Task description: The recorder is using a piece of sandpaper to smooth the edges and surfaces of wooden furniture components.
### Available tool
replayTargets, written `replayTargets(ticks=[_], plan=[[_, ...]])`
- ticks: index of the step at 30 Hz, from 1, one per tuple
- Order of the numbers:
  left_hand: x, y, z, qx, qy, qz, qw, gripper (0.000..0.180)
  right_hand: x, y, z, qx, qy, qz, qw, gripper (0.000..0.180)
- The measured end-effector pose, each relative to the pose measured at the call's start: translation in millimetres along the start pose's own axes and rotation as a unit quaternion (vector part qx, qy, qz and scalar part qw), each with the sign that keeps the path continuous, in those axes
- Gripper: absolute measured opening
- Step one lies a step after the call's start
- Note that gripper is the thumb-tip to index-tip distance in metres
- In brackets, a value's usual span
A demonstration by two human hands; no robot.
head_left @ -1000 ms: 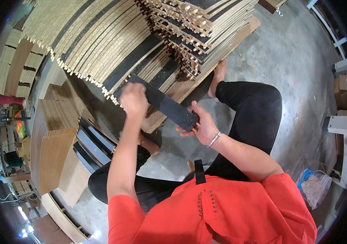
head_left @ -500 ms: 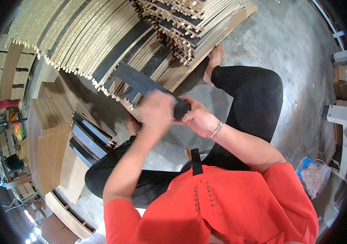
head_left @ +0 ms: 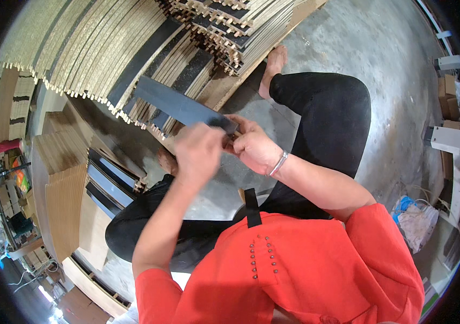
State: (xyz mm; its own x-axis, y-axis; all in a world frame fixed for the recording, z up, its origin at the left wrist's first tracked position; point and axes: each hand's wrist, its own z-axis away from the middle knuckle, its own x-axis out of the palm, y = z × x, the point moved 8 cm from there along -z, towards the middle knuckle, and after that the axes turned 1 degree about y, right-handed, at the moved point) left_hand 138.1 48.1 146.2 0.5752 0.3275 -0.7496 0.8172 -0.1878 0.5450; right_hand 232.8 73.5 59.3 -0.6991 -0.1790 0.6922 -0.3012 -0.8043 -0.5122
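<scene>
Narrow black board point(head_left: 178, 105) in front of the body, slanting from a stack of panels point(head_left: 87, 59) toward the hands. Right hand point(head_left: 256, 148), beyond a silver bracelet point(head_left: 278, 162), clamped on the near end; left hand point(head_left: 196, 151) just beside it, blurred, with fingers bent, any grip there impossible to tell. Far end against the stack in view, with touching or clearance uncertain. For good handling, presumably: steady the near end firmly, bring left fingertips squarely to it, and avoid knocking the projecting pegs point(head_left: 124, 115). No readable label or writing on board or panels.
</scene>
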Motion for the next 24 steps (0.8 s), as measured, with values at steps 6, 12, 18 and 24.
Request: replayTargets(ticks=[6, 12, 18, 24], plan=[[-13, -47, -31, -0.031, 0.043, -0.120, 0.991, 0.002, 10, -12, 1, -0.013, -0.032, -0.050, 0.998, 0.065], [-8, -58, -44, 0.095, 0.052, -0.214, 0.971, 0.004, 2, -1, 0, 0.000, -0.007, -0.046, 0.999, 0.063], [-45, -157, -61, -0.073, 0.117, -0.252, 0.958, 0.006, 4, -2, -3, 0.013, -0.011, -0.008, 1.000, 0.060], [-24, -124, -57, 0.039, 0.051, -0.305, 0.950, 0.004, -10, 10, -7, -0.002, 0.038, 0.035, 0.999, 0.063]])
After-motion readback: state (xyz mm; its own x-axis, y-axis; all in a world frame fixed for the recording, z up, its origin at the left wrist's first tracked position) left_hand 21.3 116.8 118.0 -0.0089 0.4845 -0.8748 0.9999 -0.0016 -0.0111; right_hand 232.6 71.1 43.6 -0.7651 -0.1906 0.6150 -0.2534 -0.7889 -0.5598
